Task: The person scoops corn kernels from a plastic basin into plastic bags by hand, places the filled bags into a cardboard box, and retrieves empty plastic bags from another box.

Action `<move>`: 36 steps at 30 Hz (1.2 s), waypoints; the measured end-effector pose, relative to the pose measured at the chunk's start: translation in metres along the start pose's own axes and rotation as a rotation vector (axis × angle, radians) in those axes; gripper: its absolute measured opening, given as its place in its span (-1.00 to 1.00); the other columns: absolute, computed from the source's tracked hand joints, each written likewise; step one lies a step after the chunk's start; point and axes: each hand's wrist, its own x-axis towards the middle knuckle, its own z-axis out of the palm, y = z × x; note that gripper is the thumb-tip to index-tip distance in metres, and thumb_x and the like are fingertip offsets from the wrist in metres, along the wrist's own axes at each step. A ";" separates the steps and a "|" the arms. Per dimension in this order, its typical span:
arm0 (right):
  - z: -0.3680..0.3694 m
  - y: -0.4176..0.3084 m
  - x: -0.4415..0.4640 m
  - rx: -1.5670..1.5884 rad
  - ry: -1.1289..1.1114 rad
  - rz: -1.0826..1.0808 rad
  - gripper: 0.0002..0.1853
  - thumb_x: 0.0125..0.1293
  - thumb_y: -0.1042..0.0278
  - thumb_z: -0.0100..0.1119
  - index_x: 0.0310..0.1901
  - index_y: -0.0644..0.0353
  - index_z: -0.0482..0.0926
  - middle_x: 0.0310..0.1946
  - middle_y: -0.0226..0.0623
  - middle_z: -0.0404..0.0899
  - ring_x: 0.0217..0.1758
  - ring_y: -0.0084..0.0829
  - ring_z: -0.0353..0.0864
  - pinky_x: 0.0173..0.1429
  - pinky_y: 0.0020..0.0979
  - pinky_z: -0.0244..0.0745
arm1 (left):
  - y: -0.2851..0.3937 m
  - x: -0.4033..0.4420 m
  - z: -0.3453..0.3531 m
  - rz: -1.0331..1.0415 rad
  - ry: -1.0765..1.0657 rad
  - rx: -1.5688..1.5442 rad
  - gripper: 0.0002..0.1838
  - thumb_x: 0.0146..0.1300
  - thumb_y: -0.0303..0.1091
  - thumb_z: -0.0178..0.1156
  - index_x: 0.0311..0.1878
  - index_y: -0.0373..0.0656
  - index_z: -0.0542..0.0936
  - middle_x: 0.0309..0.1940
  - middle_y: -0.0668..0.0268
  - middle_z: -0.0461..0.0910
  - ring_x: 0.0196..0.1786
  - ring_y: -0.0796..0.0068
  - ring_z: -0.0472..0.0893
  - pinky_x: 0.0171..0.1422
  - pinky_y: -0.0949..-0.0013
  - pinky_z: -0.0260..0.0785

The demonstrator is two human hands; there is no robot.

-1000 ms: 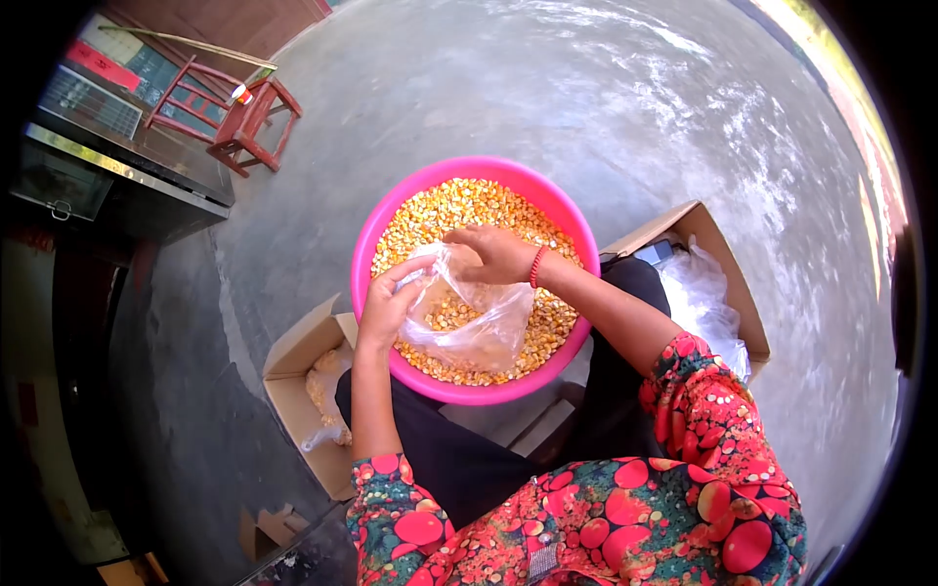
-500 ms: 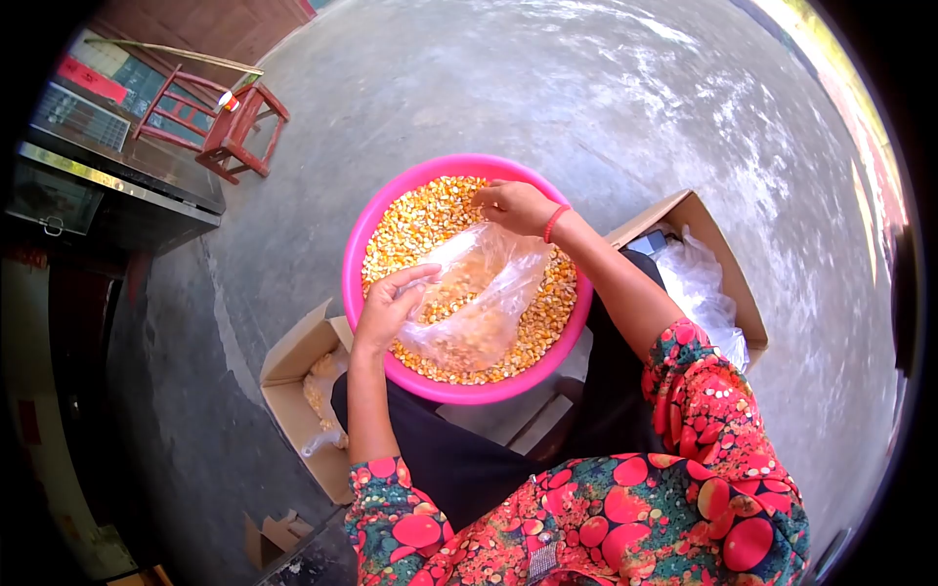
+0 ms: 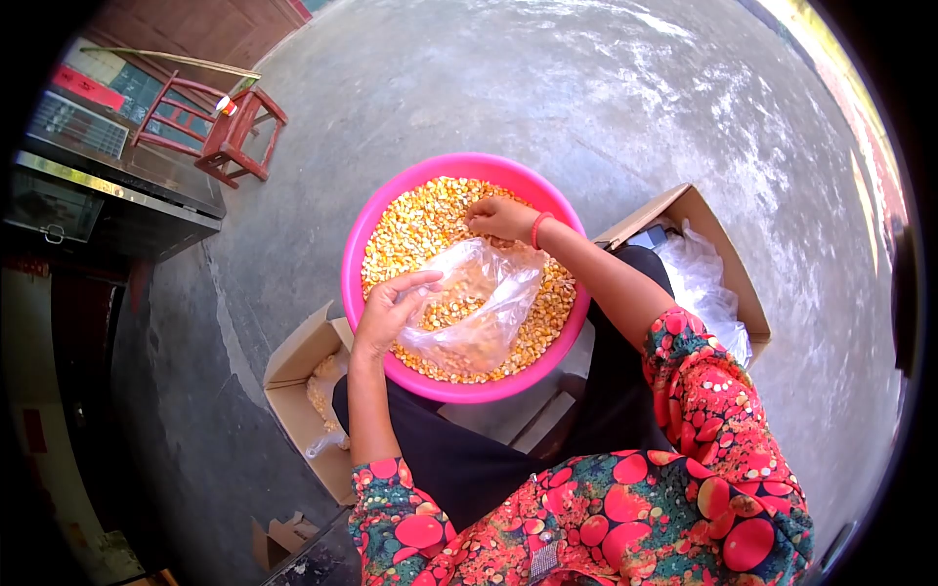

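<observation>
A pink basin (image 3: 354, 244) holds loose yellow corn kernels (image 3: 420, 215). On top of them lies a clear plastic bag (image 3: 459, 344), its mouth spread and some kernels showing inside or through it. My left hand (image 3: 391, 311) pinches the bag's left edge between thumb and fingers. At the bag's far edge is my right hand (image 3: 503, 219), a red band on its wrist. Its fingers are curled together and point down at the kernels; whatever lies between them is hidden.
A cardboard box (image 3: 293, 376) with bagged kernels stands left of my legs. Another box (image 3: 733, 254), at right, holds white plastic bags (image 3: 696, 283) and a dark object. A red wooden chair (image 3: 230, 137) bearing a cup stands far left, near a dark cabinet (image 3: 127, 195).
My right hand has shifted slightly left and downward along the bag's far edge, with its fingers lower over the kernels. My left hand stays on the bag's left edge.
</observation>
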 end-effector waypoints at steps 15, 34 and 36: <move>0.023 -0.046 -0.044 0.786 -0.325 -0.212 -0.76 0.40 0.32 -0.16 -0.07 0.23 0.47 -0.12 -0.37 0.46 0.00 -0.59 0.44 0.07 -0.47 0.48 | -0.022 0.010 -0.002 -0.008 0.083 0.005 -0.69 0.23 -0.54 0.01 0.03 -0.24 0.54 -0.21 0.39 0.59 -0.36 0.79 0.43 -0.29 0.66 0.29; 0.004 -0.001 -0.006 -0.564 0.481 -0.433 -0.82 0.15 0.34 0.01 -0.27 0.15 0.58 -0.25 -0.06 0.54 -0.20 -0.07 0.57 -0.14 -0.13 0.47 | -0.009 0.007 0.000 -0.017 -0.015 0.047 -0.69 0.20 -0.57 -0.02 0.01 -0.29 0.55 -0.16 0.29 0.60 -0.08 0.61 0.53 0.06 0.53 0.33; 0.013 0.007 -0.004 -0.749 0.540 -0.367 -0.79 0.16 0.34 0.00 -0.21 0.15 0.55 -0.18 -0.02 0.48 -0.16 -0.07 0.57 -0.10 -0.15 0.48 | -0.009 0.005 0.000 -0.025 -0.015 0.052 -0.69 0.20 -0.57 -0.02 0.01 -0.29 0.55 -0.16 0.29 0.60 -0.08 0.61 0.53 0.06 0.53 0.33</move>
